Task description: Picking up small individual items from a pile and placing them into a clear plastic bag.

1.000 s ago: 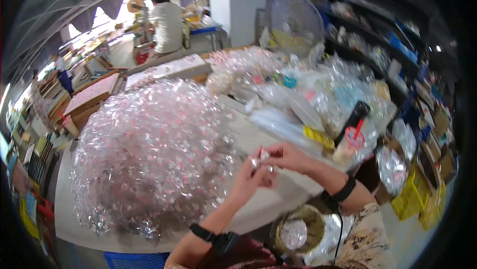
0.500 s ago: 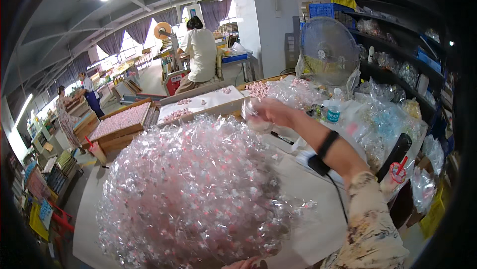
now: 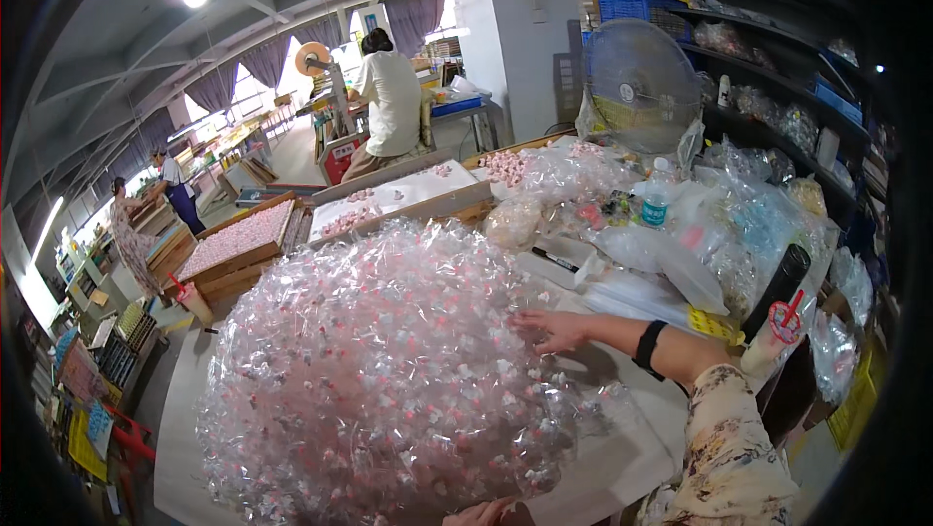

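A large heap of small clear plastic packets with pink and white pieces inside [image 3: 379,370] covers the middle of the table. My right hand [image 3: 552,330] reaches in from the right, fingers stretched out against the heap's right side, with nothing visible in its grasp. Only part of my left hand [image 3: 481,513] shows at the lower edge, close to the heap's near side. Its fingers are mostly cut off by the picture's edge. Behind the heap lie a white board with pink pieces [image 3: 389,197] and a wooden tray of pink pieces [image 3: 233,242].
Right of the heap are a marker [image 3: 554,259] in a white tray, flat clear bags [image 3: 641,295], a water bottle [image 3: 656,197] and a black cylinder [image 3: 777,278]. A drink cup [image 3: 771,339] stands at the right. A fan [image 3: 641,84] stands behind. People work farther off.
My right hand has come back from the far side of the heap, down to its right side, and its fingers are now spread. My left hand stays at the lower edge.
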`<state>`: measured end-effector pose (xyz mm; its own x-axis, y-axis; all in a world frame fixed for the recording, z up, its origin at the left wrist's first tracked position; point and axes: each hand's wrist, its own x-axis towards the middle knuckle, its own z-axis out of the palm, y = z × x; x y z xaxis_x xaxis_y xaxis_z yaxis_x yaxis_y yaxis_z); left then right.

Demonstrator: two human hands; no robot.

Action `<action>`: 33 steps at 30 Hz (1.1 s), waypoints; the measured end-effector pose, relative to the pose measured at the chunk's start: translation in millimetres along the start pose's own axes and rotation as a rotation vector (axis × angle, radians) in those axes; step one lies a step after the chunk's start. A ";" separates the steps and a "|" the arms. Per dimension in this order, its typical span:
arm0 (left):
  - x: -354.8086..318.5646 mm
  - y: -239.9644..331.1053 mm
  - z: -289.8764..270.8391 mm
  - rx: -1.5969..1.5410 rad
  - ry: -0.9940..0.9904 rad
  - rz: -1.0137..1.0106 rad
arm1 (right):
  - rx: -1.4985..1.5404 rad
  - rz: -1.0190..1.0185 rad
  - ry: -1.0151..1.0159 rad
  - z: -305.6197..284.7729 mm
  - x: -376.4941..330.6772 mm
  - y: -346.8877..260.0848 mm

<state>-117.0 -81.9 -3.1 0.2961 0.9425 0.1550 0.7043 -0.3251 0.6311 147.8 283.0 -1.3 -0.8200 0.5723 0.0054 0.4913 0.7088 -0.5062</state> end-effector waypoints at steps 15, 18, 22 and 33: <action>41.2 48.7 -10.8 0.255 0.145 0.434 | 0.043 0.526 0.226 -18.9 -192.2 -78.2; 79.4 83.0 5.7 0.289 0.114 0.456 | -0.037 0.498 0.338 -11.5 -233.9 -55.3; 125.2 94.9 43.0 0.423 0.169 0.440 | 0.026 0.411 0.438 18.4 -234.1 -68.5; 134.7 78.9 64.3 0.360 -0.010 0.268 | -0.071 0.332 0.681 39.7 -252.8 -59.9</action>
<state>20.0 14.4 18.7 0.5035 0.8211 0.2689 0.7810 -0.5656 0.2648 314.1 79.4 -6.6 -0.2749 0.8719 0.4051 0.7174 0.4666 -0.5174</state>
